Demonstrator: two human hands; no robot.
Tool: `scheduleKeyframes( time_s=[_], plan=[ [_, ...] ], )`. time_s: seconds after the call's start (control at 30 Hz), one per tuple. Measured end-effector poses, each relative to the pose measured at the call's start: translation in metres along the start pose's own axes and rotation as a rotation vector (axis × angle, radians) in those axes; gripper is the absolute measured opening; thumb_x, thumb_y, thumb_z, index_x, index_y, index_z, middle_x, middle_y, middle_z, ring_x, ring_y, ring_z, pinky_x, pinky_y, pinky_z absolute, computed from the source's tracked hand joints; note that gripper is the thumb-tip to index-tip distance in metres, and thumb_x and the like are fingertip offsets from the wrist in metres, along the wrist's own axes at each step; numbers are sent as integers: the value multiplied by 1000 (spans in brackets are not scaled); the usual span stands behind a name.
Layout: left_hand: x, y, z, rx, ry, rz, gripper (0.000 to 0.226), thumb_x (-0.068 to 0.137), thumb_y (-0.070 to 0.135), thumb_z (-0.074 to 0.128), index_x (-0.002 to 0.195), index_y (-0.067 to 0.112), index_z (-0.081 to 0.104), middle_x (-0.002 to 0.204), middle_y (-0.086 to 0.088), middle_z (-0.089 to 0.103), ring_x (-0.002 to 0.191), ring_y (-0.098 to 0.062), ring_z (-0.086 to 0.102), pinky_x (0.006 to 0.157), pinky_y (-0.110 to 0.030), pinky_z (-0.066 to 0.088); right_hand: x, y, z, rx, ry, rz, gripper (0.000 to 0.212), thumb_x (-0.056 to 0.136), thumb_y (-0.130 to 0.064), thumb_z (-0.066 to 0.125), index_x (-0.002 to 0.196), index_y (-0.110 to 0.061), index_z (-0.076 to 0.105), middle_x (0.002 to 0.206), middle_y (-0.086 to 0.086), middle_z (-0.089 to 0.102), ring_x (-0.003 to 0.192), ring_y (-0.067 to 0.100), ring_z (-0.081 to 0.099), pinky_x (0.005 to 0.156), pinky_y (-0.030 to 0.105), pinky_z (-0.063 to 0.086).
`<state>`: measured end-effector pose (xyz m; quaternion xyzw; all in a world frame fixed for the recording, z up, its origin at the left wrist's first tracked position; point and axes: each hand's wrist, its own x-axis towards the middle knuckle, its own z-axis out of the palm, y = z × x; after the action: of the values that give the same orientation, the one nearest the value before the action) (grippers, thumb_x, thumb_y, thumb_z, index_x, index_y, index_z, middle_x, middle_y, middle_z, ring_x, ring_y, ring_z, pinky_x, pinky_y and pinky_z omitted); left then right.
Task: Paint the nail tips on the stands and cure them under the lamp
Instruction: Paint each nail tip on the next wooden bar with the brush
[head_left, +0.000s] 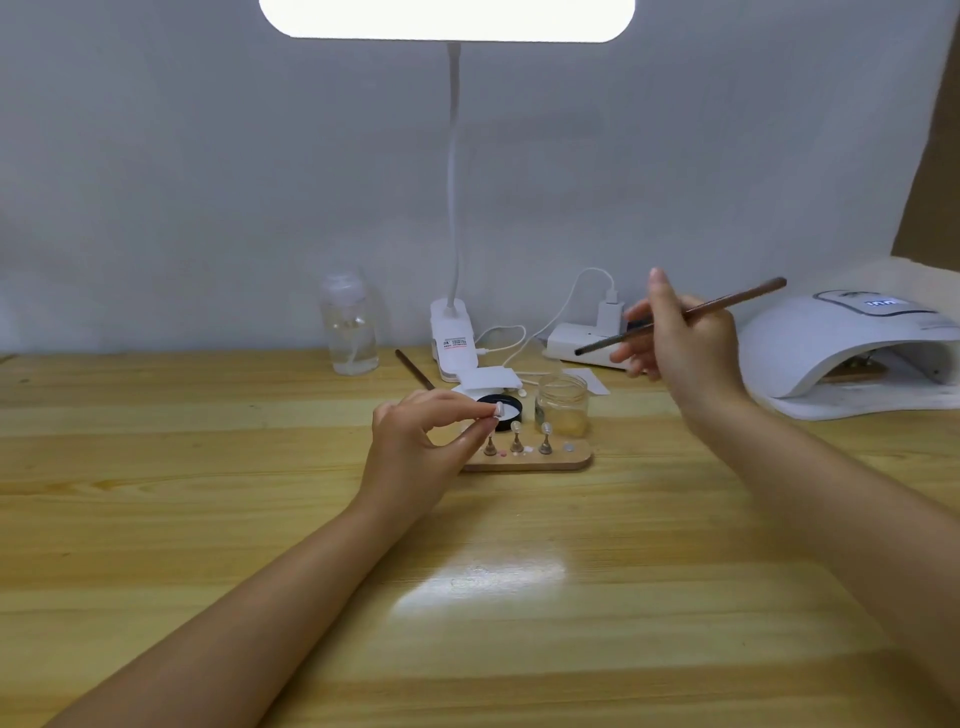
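Head view, the only one supplied. Centre of frame: the left hand (415, 441) pinches a small pale nail tip (498, 409) between thumb and forefinger, held just above the left end of the wooden stand base (571, 460). Three small metal cone stands (545, 444) sit on the base; two of them carry pale tips, while the leftmost one's top is hidden by the fingers.

Right of centre, raised: the right hand (680, 338) grips a thin brown brush (691, 312), fingers curled round the shaft, bristle end pointing left and well apart from the tips.

Far right edge: the white domed curing lamp (831, 348), smooth plastic, display lit; what lies inside cannot be made out.

Behind the base: a black-rimmed round pot (506, 410) with white contents and a clear glass jar (562, 410).

Risks, as judged: the pinched tip is small, smooth and light, so it could slip or be smudged by fingertips if wet. The raised brush could drip or knock the jar on descent.
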<state>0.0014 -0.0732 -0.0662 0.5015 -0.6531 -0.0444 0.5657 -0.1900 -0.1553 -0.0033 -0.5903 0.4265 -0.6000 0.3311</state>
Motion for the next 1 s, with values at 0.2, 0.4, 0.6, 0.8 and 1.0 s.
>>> scheduleKeyframes(
  time_s=[0.2, 0.4, 0.6, 0.8, 1.0],
  plan=[
    [1, -2, 1, 18, -8, 9, 29, 75, 10, 73, 95, 30, 67, 81, 17, 64, 85, -18, 61, 83, -60, 40, -58, 3, 22, 171, -272, -243, 42, 84, -44, 43, 65, -14, 66, 54, 1, 64, 47, 8, 56, 48, 12, 42],
    [1, -2, 1, 16, -20, 8, 32, 74, 11, 73, 93, 35, 66, 80, 23, 62, 86, -16, 59, 84, -60, 39, -66, 11, 30, 150, -265, -248, 45, 84, -43, 39, 67, -13, 67, 56, 0, 63, 50, 8, 57, 51, 14, 43],
    [2, -6, 3, 24, -25, 3, 23, 73, 9, 73, 91, 24, 72, 80, 24, 61, 86, -18, 59, 83, -60, 39, -68, 12, 30, 140, -264, -258, 45, 85, -45, 40, 62, -17, 65, 51, -1, 62, 47, 7, 56, 49, 15, 44],
    [2, -5, 2, 30, -35, 3, 19, 73, 9, 73, 89, 20, 74, 80, 23, 62, 85, -17, 58, 83, -60, 38, -67, 12, 31, 158, -277, -228, 46, 85, -44, 40, 58, -16, 64, 49, 5, 60, 44, 11, 56, 46, 16, 44],
    [1, -5, 2, 17, -50, -10, 18, 75, 10, 72, 89, 21, 74, 81, 19, 64, 86, -19, 59, 85, -60, 37, -67, 11, 31, 160, -269, -220, 47, 85, -46, 41, 59, -14, 65, 50, 6, 62, 44, 13, 58, 46, 15, 43]
  ],
)
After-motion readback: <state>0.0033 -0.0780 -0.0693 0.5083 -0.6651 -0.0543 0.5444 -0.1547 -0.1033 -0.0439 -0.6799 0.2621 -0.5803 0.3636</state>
